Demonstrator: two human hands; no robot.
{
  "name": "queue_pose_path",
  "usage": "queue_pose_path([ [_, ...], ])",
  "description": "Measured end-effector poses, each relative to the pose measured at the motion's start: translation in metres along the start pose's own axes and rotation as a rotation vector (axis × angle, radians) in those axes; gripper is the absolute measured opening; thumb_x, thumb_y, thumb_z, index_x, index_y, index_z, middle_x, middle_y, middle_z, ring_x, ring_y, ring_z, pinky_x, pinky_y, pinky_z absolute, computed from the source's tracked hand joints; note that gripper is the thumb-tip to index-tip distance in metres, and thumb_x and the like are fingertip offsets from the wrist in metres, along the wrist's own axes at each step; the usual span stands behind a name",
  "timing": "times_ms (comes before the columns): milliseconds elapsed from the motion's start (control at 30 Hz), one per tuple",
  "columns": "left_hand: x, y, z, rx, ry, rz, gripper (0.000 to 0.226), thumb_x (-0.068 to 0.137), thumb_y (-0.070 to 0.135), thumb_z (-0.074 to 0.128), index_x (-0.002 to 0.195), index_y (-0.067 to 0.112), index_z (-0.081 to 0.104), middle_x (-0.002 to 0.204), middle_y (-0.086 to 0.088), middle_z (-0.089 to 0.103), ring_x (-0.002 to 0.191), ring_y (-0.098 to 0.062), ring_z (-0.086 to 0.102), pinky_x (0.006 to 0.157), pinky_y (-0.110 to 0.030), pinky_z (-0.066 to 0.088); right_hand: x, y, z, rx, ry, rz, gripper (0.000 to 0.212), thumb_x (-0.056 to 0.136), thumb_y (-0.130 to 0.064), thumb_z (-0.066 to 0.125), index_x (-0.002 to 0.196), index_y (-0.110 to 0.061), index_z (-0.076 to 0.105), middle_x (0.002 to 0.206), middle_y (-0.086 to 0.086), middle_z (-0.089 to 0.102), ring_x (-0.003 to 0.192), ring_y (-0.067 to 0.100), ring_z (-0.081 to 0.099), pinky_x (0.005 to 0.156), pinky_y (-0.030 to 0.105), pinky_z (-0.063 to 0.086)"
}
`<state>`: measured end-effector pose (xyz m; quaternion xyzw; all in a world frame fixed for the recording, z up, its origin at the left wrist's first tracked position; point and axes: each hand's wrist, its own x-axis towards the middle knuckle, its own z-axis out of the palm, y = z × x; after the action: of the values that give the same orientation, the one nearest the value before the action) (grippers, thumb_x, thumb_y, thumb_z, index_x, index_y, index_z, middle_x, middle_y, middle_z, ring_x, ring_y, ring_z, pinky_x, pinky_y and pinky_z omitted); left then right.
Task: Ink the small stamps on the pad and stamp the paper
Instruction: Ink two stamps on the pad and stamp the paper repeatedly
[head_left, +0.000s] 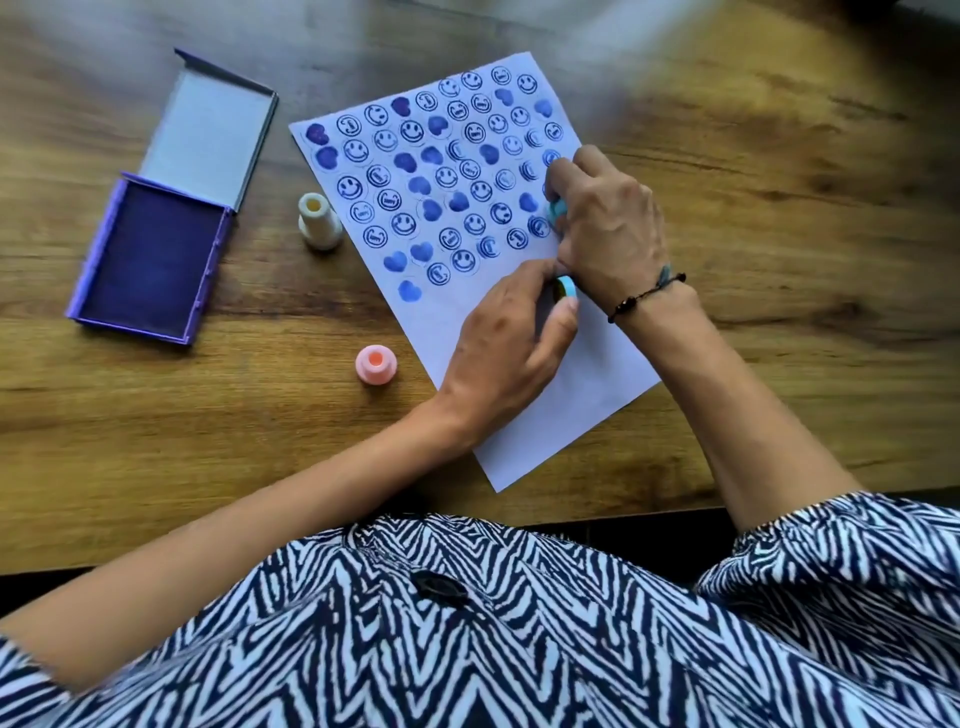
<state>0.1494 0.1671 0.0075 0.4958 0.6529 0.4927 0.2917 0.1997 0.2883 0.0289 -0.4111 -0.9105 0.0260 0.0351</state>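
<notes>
A white paper (561, 384) lies tilted on the wooden table, its upper part covered with several rows of blue smiley, heart and phone prints. My right hand (608, 228) presses a light blue stamp (557, 210) down on the paper's right side. Just below it, my left hand (511, 332) holds a second blue stamp (566, 287) tipped on its side above the paper. The purple ink pad (150, 260) sits open at the left with its lid (208, 130) folded back. A white stamp (318, 222) and a pink stamp (376, 365) stand on the table between pad and paper.
The wooden table (779, 208) has bare surface to the right of the paper and along its near edge (156, 551). A black bracelet (647, 296) circles my right wrist. My zebra-patterned sleeves and lap fill the bottom of the view.
</notes>
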Motion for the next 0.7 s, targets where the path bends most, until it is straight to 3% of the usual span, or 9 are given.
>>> queue_pose_path([
  [67,-0.002,0.000,0.000,0.003,0.001,0.000,0.033,0.088,0.023,0.044,0.112,0.002,0.052,0.101,-0.015,0.064,0.089,-0.025,0.059,0.075,-0.026,0.041,-0.001,0.004,-0.010,0.061,-0.014,0.022,0.020,0.080,-0.002,0.048,0.097,-0.008,0.056,0.103,0.015,0.058,0.085,0.041,0.057,0.063,0.040,0.043],
  [133,-0.002,0.001,-0.001,0.001,-0.006,0.007,0.034,0.088,0.023,0.044,0.113,0.002,0.052,0.107,-0.015,0.065,0.092,-0.026,0.061,0.077,-0.027,0.042,-0.005,0.013,-0.028,0.223,0.107,0.081,0.021,0.076,-0.002,0.048,0.093,-0.007,0.060,0.100,0.016,0.062,0.086,0.037,0.058,0.069,0.041,0.045],
  [233,-0.001,0.000,-0.001,0.010,-0.001,0.009,0.035,0.088,0.024,0.043,0.113,0.002,0.051,0.109,-0.015,0.065,0.092,-0.025,0.061,0.077,-0.025,0.042,-0.017,0.025,-0.057,0.435,0.313,0.207,0.022,0.073,-0.005,0.048,0.090,-0.009,0.062,0.091,0.009,0.063,0.071,0.032,0.063,0.052,0.028,0.047],
  [333,-0.002,0.001,-0.001,-0.010,-0.005,-0.010,0.035,0.088,0.026,0.043,0.112,0.003,0.051,0.111,-0.014,0.064,0.096,-0.025,0.062,0.083,-0.033,0.047,-0.032,0.029,-0.067,0.512,0.324,0.284,0.019,0.075,-0.006,0.050,0.088,-0.012,0.062,0.087,-0.001,0.059,0.054,0.025,0.063,0.040,0.012,0.038],
  [400,-0.001,0.000,0.000,-0.020,-0.001,-0.012,0.035,0.088,0.026,0.043,0.112,0.003,0.051,0.110,-0.015,0.064,0.097,-0.025,0.062,0.084,-0.035,0.049,-0.040,0.026,-0.062,0.542,0.299,0.314,0.018,0.076,-0.005,0.051,0.088,-0.013,0.062,0.088,0.000,0.059,0.057,0.020,0.064,0.036,0.006,0.033],
  [533,0.000,-0.002,-0.001,-0.017,0.005,-0.006,0.033,0.089,0.024,0.045,0.113,0.003,0.051,0.102,-0.016,0.064,0.089,-0.024,0.060,0.077,-0.027,0.044,-0.052,0.020,-0.047,0.588,0.268,0.355,0.018,0.075,-0.003,0.052,0.086,-0.013,0.062,0.083,0.001,0.061,0.051,0.022,0.063,0.038,0.007,0.039],
  [600,0.000,-0.001,-0.002,-0.038,0.006,-0.019,0.030,0.090,0.021,0.046,0.112,0.002,0.051,0.102,-0.017,0.064,0.089,-0.025,0.060,0.079,-0.031,0.046,-0.055,0.016,-0.041,0.609,0.254,0.363,0.017,0.076,-0.002,0.053,0.086,-0.013,0.062,0.083,0.001,0.061,0.050,0.022,0.063,0.039,0.008,0.042],
  [700,0.001,0.001,-0.005,-0.126,0.009,-0.056,0.025,0.091,0.013,0.049,0.113,0.002,0.051,0.107,-0.017,0.064,0.094,-0.024,0.061,0.082,-0.028,0.047,-0.059,0.009,-0.036,0.666,0.264,0.380,0.017,0.077,-0.003,0.055,0.086,-0.017,0.061,0.084,0.001,0.062,0.049,0.019,0.065,0.043,0.022,0.052],
])
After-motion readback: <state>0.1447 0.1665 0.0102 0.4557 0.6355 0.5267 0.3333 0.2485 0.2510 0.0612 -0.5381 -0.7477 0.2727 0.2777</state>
